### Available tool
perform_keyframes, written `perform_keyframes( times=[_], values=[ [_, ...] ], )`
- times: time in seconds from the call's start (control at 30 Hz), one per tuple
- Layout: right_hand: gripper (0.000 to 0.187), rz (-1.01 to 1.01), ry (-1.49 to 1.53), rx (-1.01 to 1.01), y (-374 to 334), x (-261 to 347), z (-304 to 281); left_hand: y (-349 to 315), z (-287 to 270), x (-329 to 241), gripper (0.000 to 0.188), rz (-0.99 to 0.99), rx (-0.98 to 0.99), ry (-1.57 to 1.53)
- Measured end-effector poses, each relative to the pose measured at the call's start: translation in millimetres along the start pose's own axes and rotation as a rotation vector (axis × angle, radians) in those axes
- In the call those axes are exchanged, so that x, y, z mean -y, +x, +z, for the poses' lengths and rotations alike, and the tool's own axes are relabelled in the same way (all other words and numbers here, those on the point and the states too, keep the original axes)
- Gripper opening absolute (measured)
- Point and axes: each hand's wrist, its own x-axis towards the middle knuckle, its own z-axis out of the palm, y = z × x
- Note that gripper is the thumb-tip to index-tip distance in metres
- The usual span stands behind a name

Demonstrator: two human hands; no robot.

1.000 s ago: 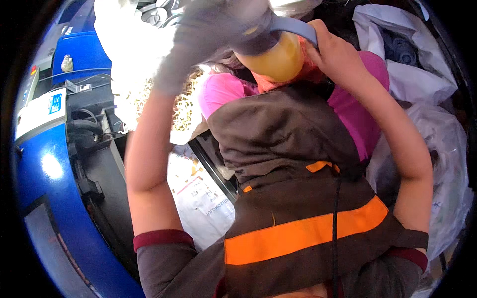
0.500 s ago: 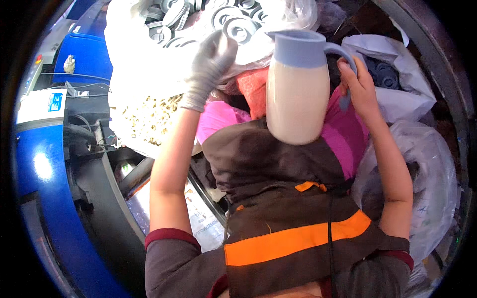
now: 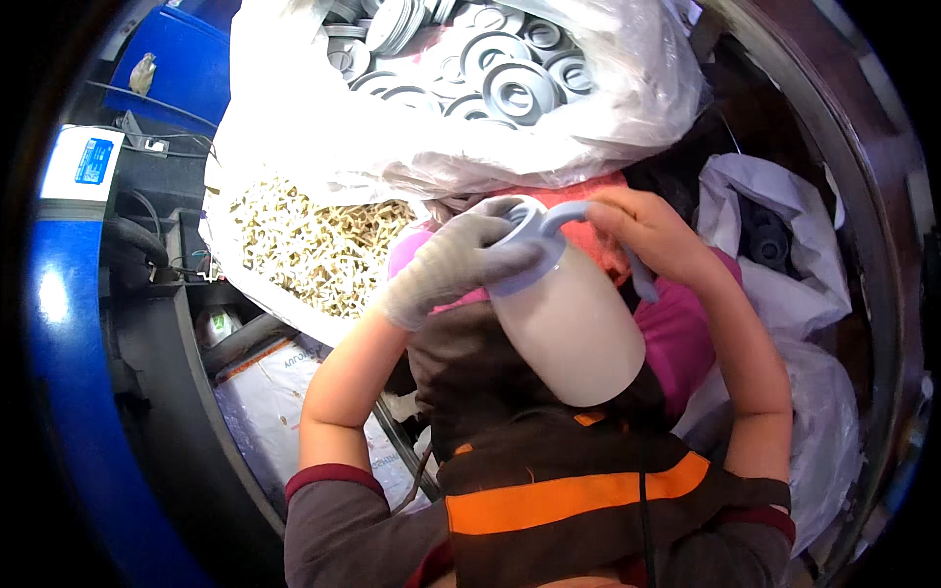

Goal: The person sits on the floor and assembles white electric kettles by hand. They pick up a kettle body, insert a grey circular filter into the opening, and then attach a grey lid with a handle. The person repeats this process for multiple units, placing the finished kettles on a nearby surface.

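The bare right hand (image 3: 652, 230) grips the handle of a cream jug (image 3: 569, 318). The gloved left hand (image 3: 456, 265) lies curled over its grey rim, seemingly reaching inside.

Jug (image 3: 569, 338): cream-white body, pale grey-blue rim and handle.
Left hand (image 3: 453, 265): light grey knit glove.
Right hand (image 3: 652, 230): bare.
Apron (image 3: 549, 461): dark brown, one bright orange horizontal band, small orange tab above it.
Garment under apron (image 3: 676, 338): magenta pink.
Sleeve cuffs (image 3: 328, 477): maroon edge on grey-brown.
Plastic sack (image 3: 412, 127): translucent white; discs (image 3: 490, 69) inside grey.
Small pieces in lower sack (image 3: 314, 245): pale beige.
Machine housing (image 3: 74, 372): glossy blue, black parts beside it.
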Motion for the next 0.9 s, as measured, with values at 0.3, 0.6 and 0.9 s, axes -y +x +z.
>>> perform_keyframes(
  times=[0.3, 0.6, 0.9],
  values=[
    [0.059, 0.237, -0.603, -0.482, 210, -120, -18, -79, -55, 70, 0.055, 0.025, -0.768, -0.795],
    [0.035, 0.073, -0.735, -0.312, 193, -88, 10, -93, -61, 98, 0.051, 0.1, -1.053, -1.354],
    [0.036, -0.334, -0.649, 0.07, 94, -66, 60, -113, -54, 98, 0.053, 0.017, -1.215, -1.222]
  ],
)
